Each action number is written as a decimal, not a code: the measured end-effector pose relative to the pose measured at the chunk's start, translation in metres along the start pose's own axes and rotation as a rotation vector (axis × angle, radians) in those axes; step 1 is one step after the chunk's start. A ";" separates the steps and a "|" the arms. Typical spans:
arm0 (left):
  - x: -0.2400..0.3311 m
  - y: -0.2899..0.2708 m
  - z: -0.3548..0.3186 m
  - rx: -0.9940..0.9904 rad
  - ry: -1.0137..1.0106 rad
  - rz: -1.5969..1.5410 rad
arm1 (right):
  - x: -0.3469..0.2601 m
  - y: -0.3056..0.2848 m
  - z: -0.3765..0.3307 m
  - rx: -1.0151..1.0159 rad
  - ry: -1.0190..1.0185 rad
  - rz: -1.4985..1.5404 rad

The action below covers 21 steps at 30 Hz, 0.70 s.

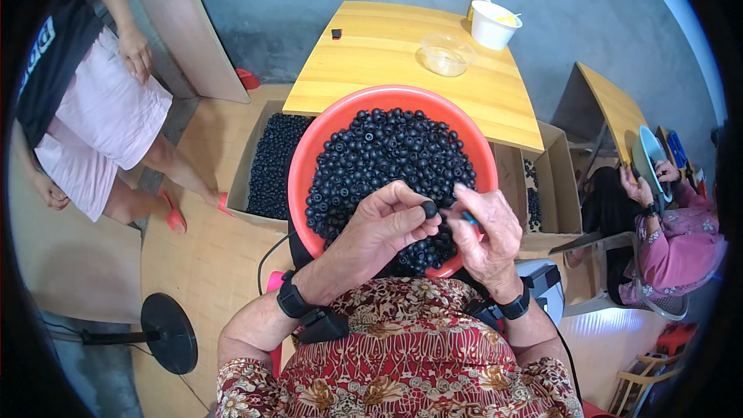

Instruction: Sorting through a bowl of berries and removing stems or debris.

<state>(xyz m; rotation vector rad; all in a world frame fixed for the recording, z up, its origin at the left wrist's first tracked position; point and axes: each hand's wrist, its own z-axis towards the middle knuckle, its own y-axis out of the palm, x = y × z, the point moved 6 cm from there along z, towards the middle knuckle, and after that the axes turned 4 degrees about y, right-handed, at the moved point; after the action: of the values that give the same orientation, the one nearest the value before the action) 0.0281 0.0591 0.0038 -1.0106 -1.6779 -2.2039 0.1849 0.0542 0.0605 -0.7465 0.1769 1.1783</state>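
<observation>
Above a red basin [300,190] on my lap, my left hand [381,224] pinches one small black round part [429,209] between thumb and fingertips. Close beside it, my right hand [492,234] is closed with curled fingers around a slim tool with a blue part [469,217]. The rest of that tool is hidden or blurred, so its kind is unclear. A heap of black round parts [395,147] fills the basin below both hands; several show a hole.
A yellow wooden table [371,46] beyond the basin bears a clear bowl [447,56] and a white tub [494,27]. Cardboard boxes [561,186] with black parts flank the basin. One person [101,101] stands left; another [673,240] sits right with a light-blue basin [644,159].
</observation>
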 end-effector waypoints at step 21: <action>-0.017 -0.010 0.001 0.045 -0.006 0.010 | -0.015 0.006 -0.003 -0.040 -0.171 -0.127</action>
<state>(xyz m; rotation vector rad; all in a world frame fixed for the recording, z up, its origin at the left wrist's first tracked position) 0.0361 0.0589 -0.0140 -1.0136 -1.7125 -2.1490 0.1739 0.0419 0.0635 -0.6783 -0.0361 1.1206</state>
